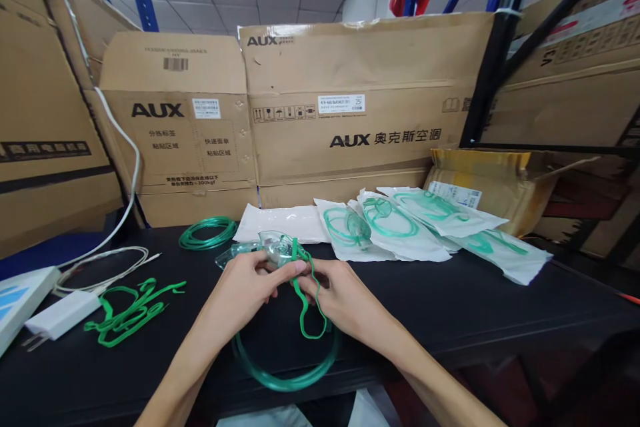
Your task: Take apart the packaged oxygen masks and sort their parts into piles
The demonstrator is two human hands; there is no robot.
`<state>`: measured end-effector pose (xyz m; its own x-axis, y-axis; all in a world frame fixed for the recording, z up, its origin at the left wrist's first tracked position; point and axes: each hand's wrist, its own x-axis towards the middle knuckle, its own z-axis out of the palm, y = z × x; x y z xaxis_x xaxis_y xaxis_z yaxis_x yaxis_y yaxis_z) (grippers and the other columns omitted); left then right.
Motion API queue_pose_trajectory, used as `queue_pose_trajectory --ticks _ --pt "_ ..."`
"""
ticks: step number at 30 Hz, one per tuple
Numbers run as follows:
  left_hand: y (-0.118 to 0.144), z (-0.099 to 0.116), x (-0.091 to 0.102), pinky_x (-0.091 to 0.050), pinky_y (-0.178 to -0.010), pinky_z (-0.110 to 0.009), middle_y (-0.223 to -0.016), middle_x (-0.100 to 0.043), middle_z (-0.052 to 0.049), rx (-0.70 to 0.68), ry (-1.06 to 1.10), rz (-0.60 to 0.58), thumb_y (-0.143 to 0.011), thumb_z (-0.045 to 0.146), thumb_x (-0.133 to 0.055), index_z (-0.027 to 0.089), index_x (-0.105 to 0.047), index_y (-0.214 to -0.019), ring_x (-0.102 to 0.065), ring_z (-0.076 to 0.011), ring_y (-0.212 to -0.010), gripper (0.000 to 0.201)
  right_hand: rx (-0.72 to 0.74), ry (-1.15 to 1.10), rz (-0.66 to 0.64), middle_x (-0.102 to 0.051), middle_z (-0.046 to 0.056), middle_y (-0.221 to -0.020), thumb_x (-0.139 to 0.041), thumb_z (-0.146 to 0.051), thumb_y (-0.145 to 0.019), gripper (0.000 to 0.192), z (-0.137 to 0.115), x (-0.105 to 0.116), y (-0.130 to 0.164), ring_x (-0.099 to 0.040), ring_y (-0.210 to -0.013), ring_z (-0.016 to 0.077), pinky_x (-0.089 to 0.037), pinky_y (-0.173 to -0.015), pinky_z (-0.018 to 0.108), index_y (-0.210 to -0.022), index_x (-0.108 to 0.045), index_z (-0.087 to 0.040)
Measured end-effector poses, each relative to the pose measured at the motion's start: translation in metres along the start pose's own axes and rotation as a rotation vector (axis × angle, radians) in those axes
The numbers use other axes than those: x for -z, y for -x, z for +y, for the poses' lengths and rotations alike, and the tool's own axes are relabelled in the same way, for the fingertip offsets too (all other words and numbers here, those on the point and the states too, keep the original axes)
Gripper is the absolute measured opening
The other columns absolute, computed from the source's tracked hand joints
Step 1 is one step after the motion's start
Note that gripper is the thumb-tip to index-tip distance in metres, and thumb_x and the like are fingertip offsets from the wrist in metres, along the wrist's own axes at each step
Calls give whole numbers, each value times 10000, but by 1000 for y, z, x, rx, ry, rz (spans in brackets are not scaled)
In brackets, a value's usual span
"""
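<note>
Now we're right over the counter [450, 307], and both hands are busy on one clear oxygen mask [276, 247] held just above its near edge. Our left hand [245, 287] has its grip closed on the mask's body, thumb and fingers pinching it from the side. Our right hand [340, 300] grips narrow — fingertips pinched on the green elastic strap [306, 307] where it meets the mask, the strap's loop hanging down over the wrist. A loop of green tubing [285, 373] droops below the hands, past the counter's edge.

How far along? One strap looks only partly fitted to this mask. Loose green straps [127, 310] wait at the left, a coil of tubing [207, 232] lies behind — and several sealed mask packets [400, 233] sit unopened at the right, so plenty looks left.
</note>
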<state>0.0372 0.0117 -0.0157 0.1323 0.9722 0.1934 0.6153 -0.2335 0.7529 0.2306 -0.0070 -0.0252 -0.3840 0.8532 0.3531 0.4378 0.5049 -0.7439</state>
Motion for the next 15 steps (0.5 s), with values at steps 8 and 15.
queue_pose_trajectory --ticks 8,15 --pt "1 5 2 -353 -526 -261 -508 -592 34 12 122 31 -803 673 -685 195 -621 -713 -551 -158 -472 491 -49 -170 48 -451 -49 -651 -569 -376 -967 255 -1 -6 -4 -373 -610 114 -264 -560 248 -825 -639 -177" --pt "-3 0 0 -350 -507 -251 -489 -603 26 23 263 27 -834 602 -669 190 -604 -726 -559 -151 -458 431 -35 -202 168 -351 -72 -652 -659 -521 -916 366 0 -15 -6 -300 -620 121 -259 -570 253 -780 -520 -211"
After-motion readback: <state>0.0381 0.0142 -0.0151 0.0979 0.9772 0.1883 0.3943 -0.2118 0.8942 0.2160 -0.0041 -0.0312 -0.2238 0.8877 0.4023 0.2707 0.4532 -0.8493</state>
